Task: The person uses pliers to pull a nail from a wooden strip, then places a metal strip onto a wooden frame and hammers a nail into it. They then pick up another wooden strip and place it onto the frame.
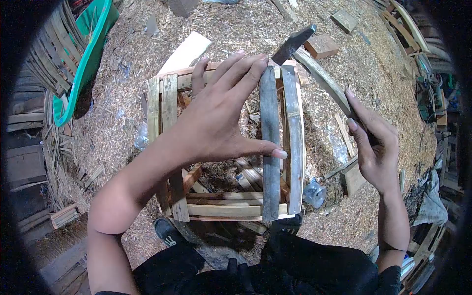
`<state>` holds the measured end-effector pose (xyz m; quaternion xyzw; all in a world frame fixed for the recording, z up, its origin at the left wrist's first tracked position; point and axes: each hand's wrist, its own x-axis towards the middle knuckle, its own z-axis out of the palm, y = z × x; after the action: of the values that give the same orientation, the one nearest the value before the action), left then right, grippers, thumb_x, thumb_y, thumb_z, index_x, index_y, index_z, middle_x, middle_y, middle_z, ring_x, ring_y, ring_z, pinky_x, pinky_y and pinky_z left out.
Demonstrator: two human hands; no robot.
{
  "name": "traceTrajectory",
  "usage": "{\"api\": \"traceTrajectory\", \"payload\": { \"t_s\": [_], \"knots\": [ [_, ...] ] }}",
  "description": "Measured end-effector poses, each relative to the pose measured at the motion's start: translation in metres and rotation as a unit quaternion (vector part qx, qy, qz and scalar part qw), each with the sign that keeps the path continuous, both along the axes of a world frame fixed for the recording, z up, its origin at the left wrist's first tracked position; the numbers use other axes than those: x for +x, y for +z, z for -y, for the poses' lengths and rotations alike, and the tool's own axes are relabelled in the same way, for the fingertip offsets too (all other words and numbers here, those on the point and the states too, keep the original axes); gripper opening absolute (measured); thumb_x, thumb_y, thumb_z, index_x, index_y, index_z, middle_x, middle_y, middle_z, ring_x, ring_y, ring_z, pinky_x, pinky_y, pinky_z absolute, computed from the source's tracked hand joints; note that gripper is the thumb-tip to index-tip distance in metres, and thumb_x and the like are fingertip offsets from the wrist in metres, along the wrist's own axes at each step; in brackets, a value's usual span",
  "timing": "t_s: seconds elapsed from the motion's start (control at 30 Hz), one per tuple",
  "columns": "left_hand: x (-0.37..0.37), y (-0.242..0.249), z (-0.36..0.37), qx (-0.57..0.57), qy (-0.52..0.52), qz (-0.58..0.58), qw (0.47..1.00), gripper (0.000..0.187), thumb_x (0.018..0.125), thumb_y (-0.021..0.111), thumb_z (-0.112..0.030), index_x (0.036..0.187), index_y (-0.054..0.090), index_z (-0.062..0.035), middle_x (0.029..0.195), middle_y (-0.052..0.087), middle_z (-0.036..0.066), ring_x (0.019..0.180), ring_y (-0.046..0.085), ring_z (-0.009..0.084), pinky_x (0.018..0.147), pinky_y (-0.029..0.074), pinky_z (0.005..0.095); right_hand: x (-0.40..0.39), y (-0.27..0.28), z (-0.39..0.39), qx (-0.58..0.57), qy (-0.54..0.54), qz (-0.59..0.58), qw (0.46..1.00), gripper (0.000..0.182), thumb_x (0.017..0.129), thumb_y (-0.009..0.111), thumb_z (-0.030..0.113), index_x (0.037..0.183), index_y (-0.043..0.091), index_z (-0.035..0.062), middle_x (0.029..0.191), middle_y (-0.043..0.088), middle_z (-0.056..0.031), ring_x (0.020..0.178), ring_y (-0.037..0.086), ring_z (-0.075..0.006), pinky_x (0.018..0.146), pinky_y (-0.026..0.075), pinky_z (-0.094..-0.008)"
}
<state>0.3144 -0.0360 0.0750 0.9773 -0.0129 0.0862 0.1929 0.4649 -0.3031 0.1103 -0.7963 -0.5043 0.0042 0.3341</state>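
Observation:
A wooden slatted crate (226, 210) stands in front of me between my feet, with gaps between its slats. My left hand (216, 110) is spread over it, fingers apart. Its fingertips lie at the far end of a grey slat (269, 187), and the thumb crosses that slat near its middle. A hammer (322, 76) with a dark metal head and a pale handle is held by the handle's end in my right hand (376, 142), fingers closed. The hammer head is just beyond the crate's far edge, close to my left fingertips.
Wood shavings (236, 24) cover the ground. A pale board (184, 53) and a wood block (321, 46) lie past the crate. On the left is a green tub (88, 59) beside stacked slats (51, 54). Another block (351, 178) and clear plastic (314, 194) lie at the right.

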Motion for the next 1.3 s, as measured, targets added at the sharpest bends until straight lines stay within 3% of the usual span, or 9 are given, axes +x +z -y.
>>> {"api": "traceTrajectory", "payload": {
  "t_s": [0.07,0.3,0.37,0.6,1.3],
  "knots": [
    [0.000,0.000,0.000,0.004,0.001,-0.002,1.000,0.137,0.055,0.091,-0.070,0.159,0.031,-0.0038,0.159,0.037,0.018,0.154,0.028,0.0326,0.124,0.008,0.0569,-0.005,0.011,0.000,-0.076,-0.036,-0.071,0.994,0.043,0.094,0.063,-0.004,0.137,0.064,0.0020,0.133,0.069,-0.0165,0.114,0.070,-0.0248,0.098,0.052,-0.0369],
    [-0.001,0.004,-0.009,-0.020,-0.035,-0.028,0.999,0.143,0.052,0.092,-0.069,0.163,0.024,-0.0088,0.163,0.031,0.016,0.156,0.021,0.0327,0.124,0.003,0.0582,-0.004,0.010,0.002,-0.104,-0.055,-0.076,0.990,0.043,0.094,0.063,-0.004,0.137,0.065,0.0031,0.133,0.069,-0.0160,0.113,0.070,-0.0250,0.097,0.053,-0.0368],
    [0.000,0.002,-0.008,-0.024,-0.034,-0.028,0.999,0.143,0.052,0.092,-0.069,0.163,0.024,-0.0099,0.164,0.031,0.015,0.156,0.021,0.0328,0.124,0.002,0.0582,0.000,0.000,0.002,-0.024,-0.012,-0.008,1.000,0.051,0.091,0.064,-0.007,0.140,0.065,0.0098,0.087,0.071,-0.0168,0.069,0.063,-0.0199,0.066,0.050,-0.0322],
    [0.002,0.005,-0.008,-0.016,-0.036,-0.033,0.999,0.141,0.054,0.092,-0.067,0.163,0.023,-0.0108,0.164,0.031,0.015,0.156,0.020,0.0331,0.124,0.002,0.0597,0.000,0.003,0.002,-0.030,-0.023,-0.030,0.999,0.051,0.091,0.065,-0.007,0.140,0.065,0.0101,0.087,0.072,-0.0168,0.070,0.064,-0.0204,0.068,0.050,-0.0322],
    [0.002,0.008,-0.005,0.012,-0.023,-0.057,0.998,0.139,0.057,0.090,-0.068,0.161,0.024,-0.0020,0.163,0.032,0.021,0.156,0.020,0.0360,0.126,0.004,0.0581,0.000,0.003,0.002,-0.050,-0.005,0.032,0.998,0.056,0.089,0.067,-0.009,0.141,0.065,0.0136,0.072,0.058,-0.0124,0.059,0.050,-0.0195,0.056,0.043,-0.0342]
  ]
}}
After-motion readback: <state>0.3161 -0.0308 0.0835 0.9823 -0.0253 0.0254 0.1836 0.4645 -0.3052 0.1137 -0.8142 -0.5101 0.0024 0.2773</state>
